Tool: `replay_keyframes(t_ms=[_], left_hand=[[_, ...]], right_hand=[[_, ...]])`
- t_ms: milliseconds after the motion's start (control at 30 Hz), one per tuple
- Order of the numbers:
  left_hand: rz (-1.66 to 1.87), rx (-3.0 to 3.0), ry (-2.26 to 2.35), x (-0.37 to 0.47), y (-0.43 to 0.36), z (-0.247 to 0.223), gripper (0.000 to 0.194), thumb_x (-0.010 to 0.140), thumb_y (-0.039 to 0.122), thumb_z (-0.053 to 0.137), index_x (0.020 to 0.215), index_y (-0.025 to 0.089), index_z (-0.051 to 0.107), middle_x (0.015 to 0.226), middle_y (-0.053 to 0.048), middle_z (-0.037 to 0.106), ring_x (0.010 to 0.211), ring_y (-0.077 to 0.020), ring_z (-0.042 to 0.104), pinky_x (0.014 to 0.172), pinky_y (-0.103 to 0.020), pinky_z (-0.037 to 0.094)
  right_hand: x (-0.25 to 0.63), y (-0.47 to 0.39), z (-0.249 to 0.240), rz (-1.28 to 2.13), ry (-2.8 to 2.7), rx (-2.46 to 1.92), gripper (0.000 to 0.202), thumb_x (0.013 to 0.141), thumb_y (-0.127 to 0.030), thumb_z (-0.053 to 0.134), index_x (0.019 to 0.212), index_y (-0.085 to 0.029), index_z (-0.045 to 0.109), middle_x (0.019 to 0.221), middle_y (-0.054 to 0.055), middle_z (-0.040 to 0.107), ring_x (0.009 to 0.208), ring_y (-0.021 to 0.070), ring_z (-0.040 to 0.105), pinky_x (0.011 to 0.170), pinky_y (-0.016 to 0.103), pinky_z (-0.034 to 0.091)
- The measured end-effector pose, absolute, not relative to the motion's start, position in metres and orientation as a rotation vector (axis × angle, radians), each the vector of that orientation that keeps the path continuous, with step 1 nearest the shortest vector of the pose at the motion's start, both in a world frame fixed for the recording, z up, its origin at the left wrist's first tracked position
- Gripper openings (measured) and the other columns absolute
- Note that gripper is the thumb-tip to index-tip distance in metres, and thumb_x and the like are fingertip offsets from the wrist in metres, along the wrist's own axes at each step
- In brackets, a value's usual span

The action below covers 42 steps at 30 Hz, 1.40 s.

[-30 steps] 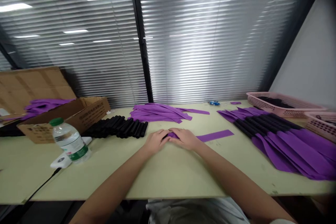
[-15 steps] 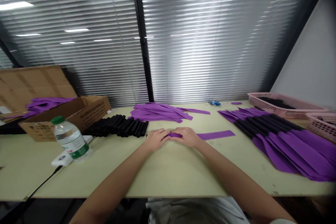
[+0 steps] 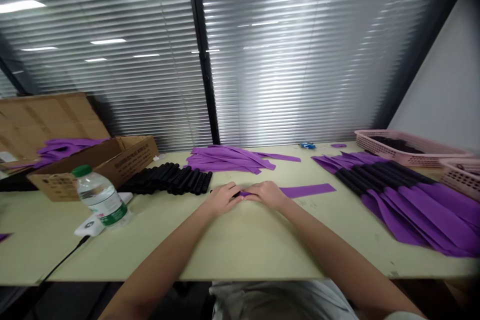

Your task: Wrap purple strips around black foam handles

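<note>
The purple strip (image 3: 309, 190) looks like matt cloth; the water bottle (image 3: 102, 199) is clear, glossy plastic, the carton (image 3: 131, 161) dull cardboard.

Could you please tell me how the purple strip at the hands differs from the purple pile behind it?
The strip is a single piece, while the pile holds many overlapping ones. The strip is partly covered by the right hand; the pile lies untouched. Both are purple.
</note>
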<state>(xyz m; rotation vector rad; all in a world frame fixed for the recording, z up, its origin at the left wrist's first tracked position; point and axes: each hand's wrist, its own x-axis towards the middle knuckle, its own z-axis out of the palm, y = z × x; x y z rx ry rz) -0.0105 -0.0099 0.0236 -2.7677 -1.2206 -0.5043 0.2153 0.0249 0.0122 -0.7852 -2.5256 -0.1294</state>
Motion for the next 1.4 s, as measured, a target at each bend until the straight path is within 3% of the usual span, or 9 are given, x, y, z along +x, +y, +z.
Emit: replay_keyframes(t_ms=[300, 767, 1400], left_hand=[[-0.613, -2.879, -1.239, -0.010, -0.008, 0.017, 0.029, 0.096, 0.036, 0.041, 0.117, 0.018, 0.051, 0.108, -0.009, 0.059, 0.100, -0.0223, 0.059, 0.090, -0.034, 0.047], [-0.485, -2.891, -1.178, -0.011, -0.004, 0.014, 0.036, 0.099, 0.043, 0.036, 0.121, 0.020, 0.053, 0.109, -0.008, 0.062, 0.099, -0.0210, 0.060, 0.087, -0.032, 0.048], [-0.354, -2.855, -1.075, -0.009, -0.005, 0.012, 0.037, 0.099, 0.045, 0.036, 0.120, 0.022, 0.055, 0.107, -0.006, 0.062, 0.095, -0.0199, 0.062, 0.085, -0.030, 0.048]], right_hand=[[0.221, 0.028, 0.014, -0.312, -2.551, -0.839, 0.045, 0.099, -0.053, 0.034, 0.102, -0.026, 0.070, 0.083, 0.001, 0.073, 0.072, 0.0143, 0.065, 0.053, 0.025, 0.031], [0.214, 0.020, 0.013, -0.356, -2.595, -0.840, 0.043, 0.100, -0.049, 0.036, 0.098, -0.024, 0.070, 0.079, 0.003, 0.071, 0.068, 0.0141, 0.062, 0.053, 0.025, 0.027], [0.212, 0.019, 0.015, 0.143, -2.509, -1.036, 0.022, 0.087, -0.048, 0.062, 0.082, -0.031, 0.075, 0.075, -0.003, 0.073, 0.069, 0.0165, 0.065, 0.055, 0.024, 0.034]])
